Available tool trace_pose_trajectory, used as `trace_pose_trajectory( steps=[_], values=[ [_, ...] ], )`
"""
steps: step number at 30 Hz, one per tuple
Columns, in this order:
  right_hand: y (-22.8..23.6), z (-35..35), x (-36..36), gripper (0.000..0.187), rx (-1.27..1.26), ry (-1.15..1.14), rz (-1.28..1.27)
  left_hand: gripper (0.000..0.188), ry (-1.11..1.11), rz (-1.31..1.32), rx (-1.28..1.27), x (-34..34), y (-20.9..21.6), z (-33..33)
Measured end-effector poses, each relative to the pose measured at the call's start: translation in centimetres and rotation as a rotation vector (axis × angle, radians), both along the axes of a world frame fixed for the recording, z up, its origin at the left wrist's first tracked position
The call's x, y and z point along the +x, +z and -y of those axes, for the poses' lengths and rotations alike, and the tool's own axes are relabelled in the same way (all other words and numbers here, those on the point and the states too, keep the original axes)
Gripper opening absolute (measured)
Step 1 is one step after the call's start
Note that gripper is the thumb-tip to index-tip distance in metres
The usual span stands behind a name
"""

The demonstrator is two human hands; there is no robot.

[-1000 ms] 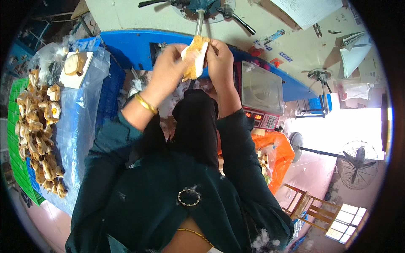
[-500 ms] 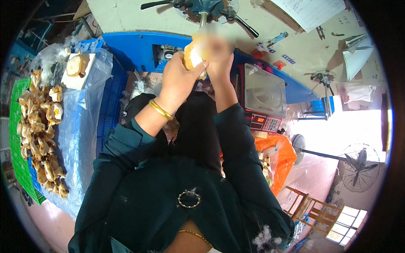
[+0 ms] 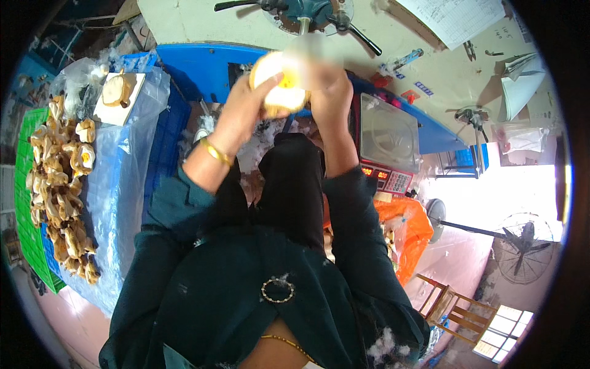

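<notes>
In the head view, a cream-and-yellow plush toy is held up in front of the person, just below the metal nozzle of a green machine mounted on the cream wall. The left hand is closed around the toy's left side, fingers wrapped over its rounded body; a gold bangle is worn on that wrist. The right hand is pressed against the toy's right side, but its upper part is blurred, so how far its fingers are curled cannot be told. A grey weighing scale stands just right of the right forearm. A heap of tan plush pieces lies on clear plastic sheeting at far left, well apart from both hands. An orange bag lies below the scale.
</notes>
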State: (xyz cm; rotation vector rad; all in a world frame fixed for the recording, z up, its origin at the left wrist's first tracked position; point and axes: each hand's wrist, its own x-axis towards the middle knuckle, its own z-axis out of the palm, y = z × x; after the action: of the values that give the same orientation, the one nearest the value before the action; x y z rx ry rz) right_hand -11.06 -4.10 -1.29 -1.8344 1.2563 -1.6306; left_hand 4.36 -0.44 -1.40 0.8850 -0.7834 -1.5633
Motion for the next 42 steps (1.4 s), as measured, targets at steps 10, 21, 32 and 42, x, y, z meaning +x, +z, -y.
trace_pose_trajectory(
  steps=[10,21,32,42],
  values=[
    [-0.5,0.9,1.3,0.022,0.118,-0.099,-0.077,0.049,-0.025,0.121,-0.054,0.0,-0.1,1.2],
    [-1.5,-1.7,2.5,0.05,0.406,0.164,0.247,0.052,-0.096,-0.034,-0.068,1.2,-2.3,0.4],
    [-1.7,-3.8,1.8,0.052,0.552,0.273,0.484,0.054,-0.047,-0.097,-0.144,0.3,-2.7,-2.2],
    [-11.3,-2.2,-25.8,0.064,0.741,-0.425,-0.041,0.038,-0.258,0.155,0.056,5.3,-7.6,-6.8]
  ],
)
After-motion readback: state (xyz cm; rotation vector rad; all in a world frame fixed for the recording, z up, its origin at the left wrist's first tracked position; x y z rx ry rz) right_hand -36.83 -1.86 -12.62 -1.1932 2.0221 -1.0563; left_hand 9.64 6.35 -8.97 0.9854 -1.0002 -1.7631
